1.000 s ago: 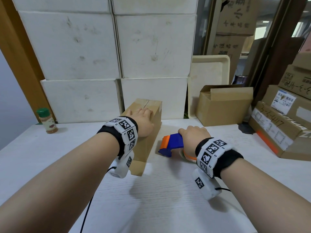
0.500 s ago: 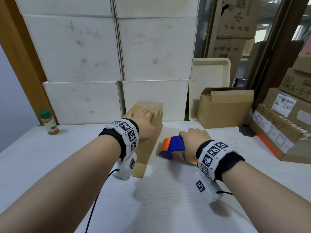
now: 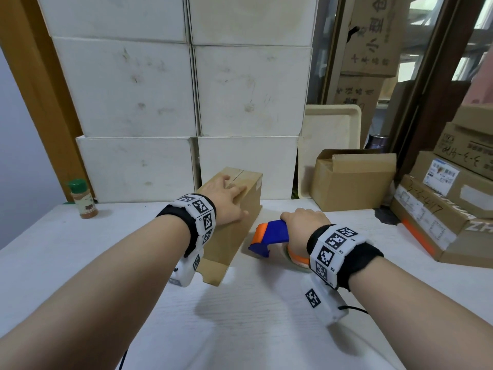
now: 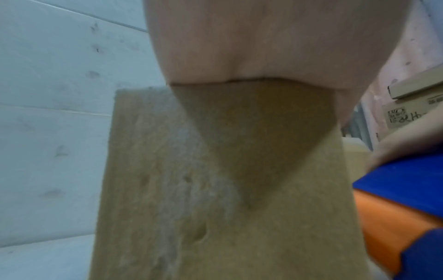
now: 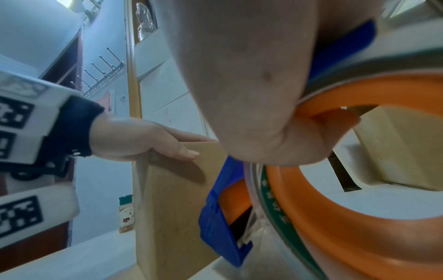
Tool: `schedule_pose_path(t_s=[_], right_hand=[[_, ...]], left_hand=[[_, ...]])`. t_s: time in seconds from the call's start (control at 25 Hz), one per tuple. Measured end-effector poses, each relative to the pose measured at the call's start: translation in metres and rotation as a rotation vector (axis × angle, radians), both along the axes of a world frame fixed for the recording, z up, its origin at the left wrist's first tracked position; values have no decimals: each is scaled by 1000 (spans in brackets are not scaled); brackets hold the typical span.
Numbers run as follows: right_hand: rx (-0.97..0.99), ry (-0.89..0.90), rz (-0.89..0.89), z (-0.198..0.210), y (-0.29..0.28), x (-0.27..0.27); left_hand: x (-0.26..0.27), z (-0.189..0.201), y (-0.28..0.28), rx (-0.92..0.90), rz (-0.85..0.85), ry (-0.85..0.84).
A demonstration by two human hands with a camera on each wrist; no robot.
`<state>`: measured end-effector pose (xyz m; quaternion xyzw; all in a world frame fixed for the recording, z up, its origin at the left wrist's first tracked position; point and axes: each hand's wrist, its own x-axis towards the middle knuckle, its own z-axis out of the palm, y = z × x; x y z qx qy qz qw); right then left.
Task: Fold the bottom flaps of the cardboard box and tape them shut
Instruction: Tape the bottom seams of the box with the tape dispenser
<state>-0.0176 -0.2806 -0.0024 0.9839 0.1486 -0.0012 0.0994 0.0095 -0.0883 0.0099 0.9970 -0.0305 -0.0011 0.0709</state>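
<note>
The cardboard box (image 3: 234, 209) stands on the white tabletop (image 3: 240, 316), directly in front of the stacked white cartons (image 3: 186, 89); its upper face shows two flaps meeting at a seam. Your left hand (image 3: 226, 200) lies flat on that upper face, fingers straight across the flaps, thumb pressed against the near side panel. From the right wrist view the same left hand (image 5: 143, 140) rests over the box's top edge. Your right hand (image 3: 301, 225) is wrapped around the blue handle of the tape dispenser (image 3: 269, 237), which sits on the tabletop just beside the box, on its right, not touching it. The dispenser's orange tape hub (image 5: 359, 189) fills the right wrist view, with your fingers curled through it. A spice jar with a green cap (image 3: 82, 200) stands at the far left edge. An open brown carton (image 3: 352, 180) sits behind the dispenser, near the beige tray (image 3: 330, 124) leaning upright.
</note>
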Motion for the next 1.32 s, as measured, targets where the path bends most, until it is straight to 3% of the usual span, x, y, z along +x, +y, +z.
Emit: schedule_pose_path(t_s=[0.24, 0.48, 0.56, 0.76, 0.8, 1.04, 1.32], right_hand=[[134, -63, 17, 37, -4, -3], [235, -98, 21, 45, -8, -9], [264, -116, 30, 48, -7, -9], [314, -129, 46, 55, -2, -9], [316, -127, 51, 56, 0, -9], [311, -124, 55, 65, 1, -7], [302, -161, 71, 80, 4, -7]], left_hand=[[-2, 5, 11, 29, -14, -23], [-5, 5, 27, -29, -41, -38], [-9, 4, 25, -110, -50, -65], [-11, 1, 21, -563, -16, -87], [-9, 0, 22, -578, -6, -99], [-11, -1, 19, -169, 114, -89], [-13, -2, 21, -242, 46, -38]])
